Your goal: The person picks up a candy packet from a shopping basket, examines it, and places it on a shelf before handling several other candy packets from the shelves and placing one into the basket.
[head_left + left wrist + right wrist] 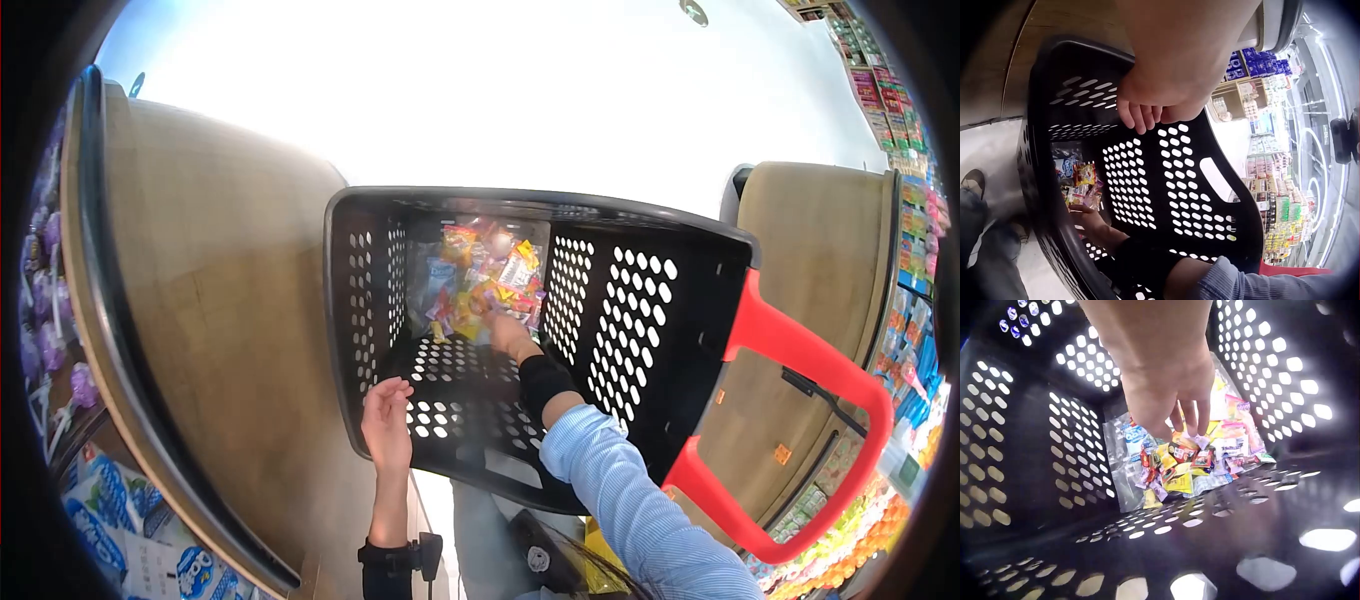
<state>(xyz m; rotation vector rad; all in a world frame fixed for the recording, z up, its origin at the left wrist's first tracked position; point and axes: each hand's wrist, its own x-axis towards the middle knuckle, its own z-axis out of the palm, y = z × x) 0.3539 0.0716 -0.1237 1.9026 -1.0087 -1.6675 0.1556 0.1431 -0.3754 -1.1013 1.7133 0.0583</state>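
Note:
A black shopping basket [690, 300] with perforated walls and a red handle [820, 370] lies tipped toward me. At its far end, several colourful wrapped candies [1179, 481] lie on and in clear plastic [1119, 469]. My right hand [512, 335] reaches deep inside, its fingers extended down and the fingertips right at the candies in the right wrist view. A light purple wrapper [1200, 441] shows beside those fingertips. My left hand [387, 415] hovers by the basket's near left rim, fingers loosely bent, holding nothing.
Wood-coloured counters [220, 300] stand left and right of the basket. Purple-packed goods [50, 330] and blue-and-white packs [130, 530] sit at the far left. Shelves with colourful products [915, 280] line the right. In the left wrist view, a person's legs [991, 262] show beside the basket.

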